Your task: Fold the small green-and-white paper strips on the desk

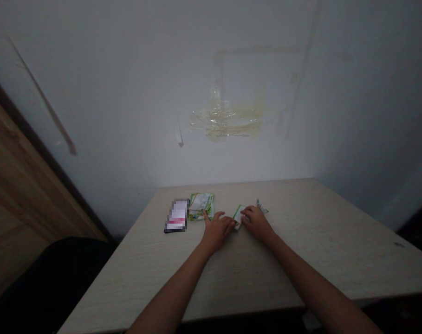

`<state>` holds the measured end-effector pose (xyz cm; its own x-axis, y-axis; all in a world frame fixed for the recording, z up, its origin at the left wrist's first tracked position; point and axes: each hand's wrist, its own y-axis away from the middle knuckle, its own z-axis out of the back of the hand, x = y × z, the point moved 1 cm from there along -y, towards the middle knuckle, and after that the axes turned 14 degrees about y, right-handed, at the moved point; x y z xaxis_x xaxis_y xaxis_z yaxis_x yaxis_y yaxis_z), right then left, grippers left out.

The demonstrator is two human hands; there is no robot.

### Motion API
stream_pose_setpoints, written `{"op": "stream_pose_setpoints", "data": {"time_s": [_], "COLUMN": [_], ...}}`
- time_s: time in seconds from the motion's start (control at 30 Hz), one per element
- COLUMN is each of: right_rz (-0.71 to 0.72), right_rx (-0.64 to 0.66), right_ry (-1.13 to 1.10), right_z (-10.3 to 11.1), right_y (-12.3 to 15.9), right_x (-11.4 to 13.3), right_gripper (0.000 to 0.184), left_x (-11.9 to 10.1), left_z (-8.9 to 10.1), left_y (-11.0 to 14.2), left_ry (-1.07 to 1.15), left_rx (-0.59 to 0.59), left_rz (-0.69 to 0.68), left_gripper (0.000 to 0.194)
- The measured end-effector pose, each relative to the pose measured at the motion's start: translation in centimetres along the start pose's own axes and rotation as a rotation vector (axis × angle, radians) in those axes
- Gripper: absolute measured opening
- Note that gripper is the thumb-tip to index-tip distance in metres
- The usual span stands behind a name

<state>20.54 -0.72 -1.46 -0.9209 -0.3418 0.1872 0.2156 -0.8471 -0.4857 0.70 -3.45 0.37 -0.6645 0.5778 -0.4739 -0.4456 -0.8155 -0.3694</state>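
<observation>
A small green-and-white packet point(237, 216) lies on the table between my hands. At its left edge is my left hand point(217, 232), thumb and index finger drawn together on the packet while the other fingers spread toward the left. My right hand point(257, 223) curls its fingers over the packet's right side, hiding part of it. Just beyond the right hand lies a crumpled green-and-white wrapper piece point(262, 207). Several flat green-and-white packets point(201, 205) are stacked near my left fingertips.
Left of the stack lies a phone point(178, 215) with a blurred screen. The pale wooden table point(155, 278) meets a wall point(127, 93) bearing peeling clear tape point(228, 120). A dark chair-like shape point(57, 273) stands at the left, beside a wooden panel point(16, 185).
</observation>
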Motion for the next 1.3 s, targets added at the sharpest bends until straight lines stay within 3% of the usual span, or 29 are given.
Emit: {"op": "stream_pose_setpoints", "data": {"time_s": [0.27,0.43,1.3], "right_rz": [0.010,0.047,0.193], "right_rx": [0.109,0.156,0.176], "right_ry": [-0.096,-0.126,-0.137], "right_z": [-0.19,0.04,0.49], "right_y": [0.29,0.26,0.47], "right_x": [0.22,0.03,-0.02], "right_gripper": [0.026,0.030,0.033], "left_x": [-0.39,-0.04,0.56], "left_z": [0.21,0.34,0.02], "left_y": [0.07,0.03,0.12], "left_ry": [0.041,0.036,-0.046], "left_rx": [0.026,-0.019,-0.089], "left_rz": [-0.017,0.003,0.035], "left_gripper": [0.033,0.028,0.020]}}
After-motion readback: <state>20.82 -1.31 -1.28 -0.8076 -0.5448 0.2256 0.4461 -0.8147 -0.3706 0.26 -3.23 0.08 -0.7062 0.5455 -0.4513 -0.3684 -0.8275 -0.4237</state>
